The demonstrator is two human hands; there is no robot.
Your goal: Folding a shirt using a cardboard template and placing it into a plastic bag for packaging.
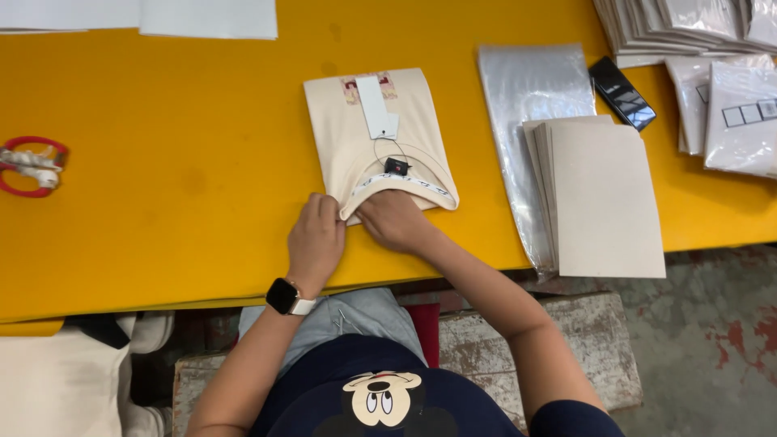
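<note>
A folded cream T-shirt (356,137) lies on the yellow table (186,162), its collar toward me. A white hang tag (377,108) on a thin string rests on top of it. My left hand (316,239), with a smartwatch on the wrist, pinches the shirt's near left corner. My right hand (396,218) grips the near edge just under the collar, fingers tucked beneath the fabric.
A stack of grey cardboard sheets (603,198) lies on clear plastic bags (526,89) to the right. A black phone (622,93) and bagged garments (740,113) sit at the far right. Red-handled scissors (31,166) lie at the left edge. White sheets (206,18) are at the top.
</note>
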